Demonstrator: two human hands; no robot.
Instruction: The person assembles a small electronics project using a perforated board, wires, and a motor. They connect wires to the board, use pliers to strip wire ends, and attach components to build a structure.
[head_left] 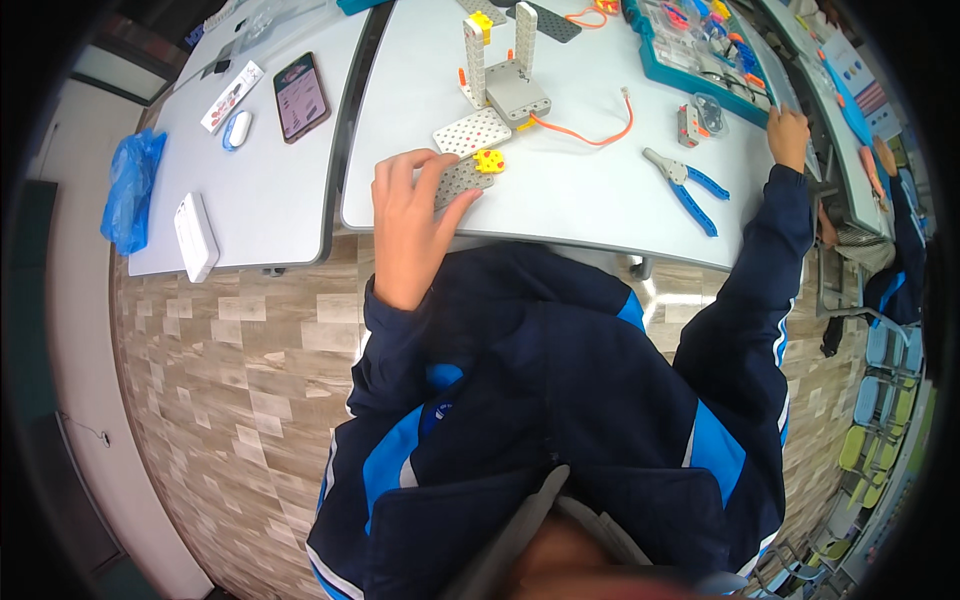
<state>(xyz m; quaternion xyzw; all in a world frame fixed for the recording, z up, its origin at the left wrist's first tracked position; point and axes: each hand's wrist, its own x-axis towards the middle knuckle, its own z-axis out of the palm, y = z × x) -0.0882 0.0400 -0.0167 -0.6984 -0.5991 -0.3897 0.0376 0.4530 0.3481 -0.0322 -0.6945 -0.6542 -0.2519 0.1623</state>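
Observation:
My left hand (408, 222) has its thumb and fingers around a grey perforated plate (462, 183) at the table's near edge. A yellow connector piece (489, 161) with red dots sits on the plate's far right corner. Touching it beyond is a white perforated plate (472, 133). Behind these stands a grey motor-like block (518, 92) with two upright beams (474, 62) and an orange cable (597, 141). My right hand (788, 140) is stretched to the right, fingers bent at the near right corner of a teal parts box (690, 84); the fingertips are partly hidden.
Blue-handled pliers (690, 192) and a small grey-and-orange part (690, 126) lie right of the middle. The left table holds a phone (301, 97), a white box (196, 237) and a blue plastic bag (131, 190). Another person's sleeve (905, 255) shows far right.

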